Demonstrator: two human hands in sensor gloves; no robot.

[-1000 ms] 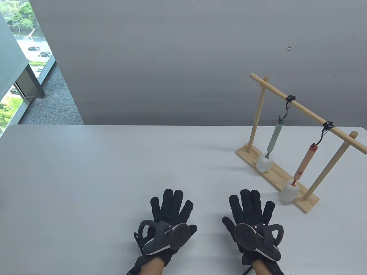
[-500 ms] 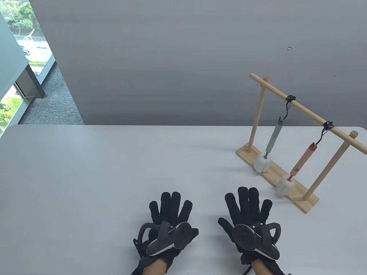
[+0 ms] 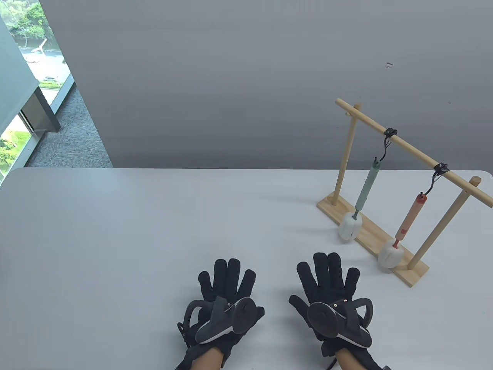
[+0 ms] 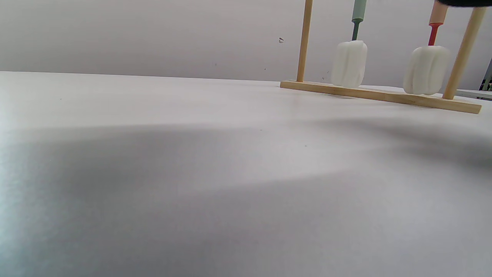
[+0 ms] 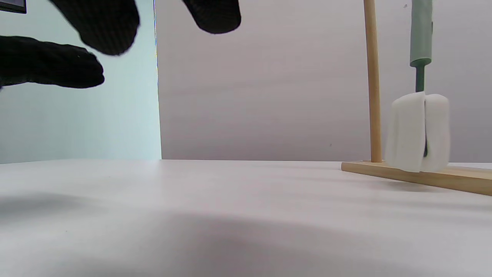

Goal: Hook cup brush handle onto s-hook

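A wooden rack (image 3: 404, 148) stands at the table's right. Two black s-hooks (image 3: 387, 143) (image 3: 435, 179) hang from its bar. A green-handled cup brush (image 3: 366, 189) with a white sponge head (image 3: 349, 227) hangs from the far hook. An orange-handled cup brush (image 3: 409, 217) with a white head (image 3: 390, 256) hangs from the near hook. Both heads show in the left wrist view (image 4: 349, 63) (image 4: 426, 70). My left hand (image 3: 227, 283) and right hand (image 3: 327, 277) lie flat, open and empty, on the table near the front edge. The right fingers (image 5: 103, 23) show in the right wrist view.
The white table (image 3: 154, 231) stretches left of the rack. The rack's wooden base (image 3: 414, 273) lies just right of my right hand. A grey wall stands behind the table, and a window is at the far left.
Both hands slid slightly back and left on the table. The two hanging brushes swing: the green one's head moved left and forward, the orange one's swung left then back.
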